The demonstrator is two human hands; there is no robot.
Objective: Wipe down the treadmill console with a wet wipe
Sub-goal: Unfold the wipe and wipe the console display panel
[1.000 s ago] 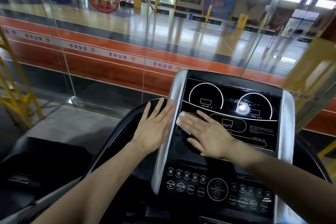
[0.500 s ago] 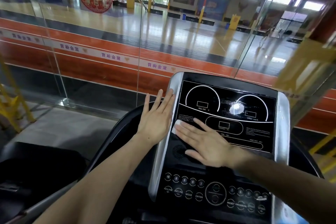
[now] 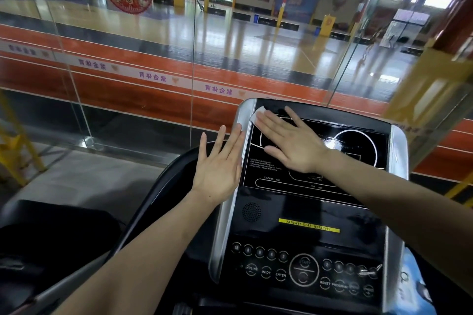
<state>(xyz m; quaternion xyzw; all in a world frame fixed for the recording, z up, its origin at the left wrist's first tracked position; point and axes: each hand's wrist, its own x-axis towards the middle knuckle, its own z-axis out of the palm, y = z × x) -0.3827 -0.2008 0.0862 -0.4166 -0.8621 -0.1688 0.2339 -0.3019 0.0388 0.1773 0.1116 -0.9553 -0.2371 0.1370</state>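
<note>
White wet wipe (image 3: 257,114) peeks out from under your right hand (image 3: 291,139), fingers straight and spread, pressing it flat against the top-left corner of the treadmill console (image 3: 314,202) — a flat palm likely spreads the pressure over the glossy black display. Your left hand (image 3: 221,163) lies open, fingers straight, against the silver side rail (image 3: 230,210), probably to brace you. Below wait the speaker grille (image 3: 252,212), the yellow strip (image 3: 308,225) and the button row (image 3: 303,270), seemingly not yet reached. A glare spot (image 3: 332,144) shines on the right dial. Just beyond the console stands a glass wall (image 3: 194,41).
</note>
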